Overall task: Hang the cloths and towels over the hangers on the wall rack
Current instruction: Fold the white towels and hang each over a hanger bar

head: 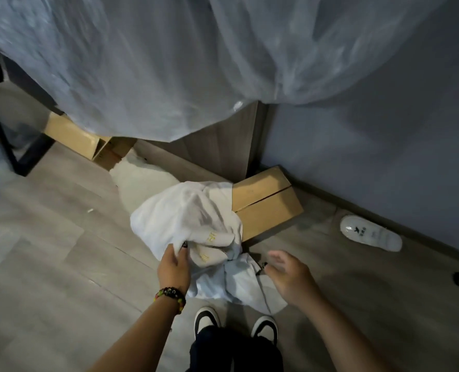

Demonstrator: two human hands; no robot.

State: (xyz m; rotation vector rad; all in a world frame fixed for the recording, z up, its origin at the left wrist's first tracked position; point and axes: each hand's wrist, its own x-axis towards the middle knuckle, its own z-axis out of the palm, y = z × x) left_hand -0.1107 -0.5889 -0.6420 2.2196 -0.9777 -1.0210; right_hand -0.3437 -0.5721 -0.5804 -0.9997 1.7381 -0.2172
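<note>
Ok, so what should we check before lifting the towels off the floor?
1. Left hand grips the white towel: ok.
2. Right hand holds something: not ok, it is open beside the blue cloth.
3. Towels apart from each other: cannot tell, they lie bunched together.
4. Towel free of the box: not ok, it drapes over the box's edge.
5. Shoes off the cloth: cannot tell, they are very close.
6. Wall rack in sight: not ok, not in view.
</note>
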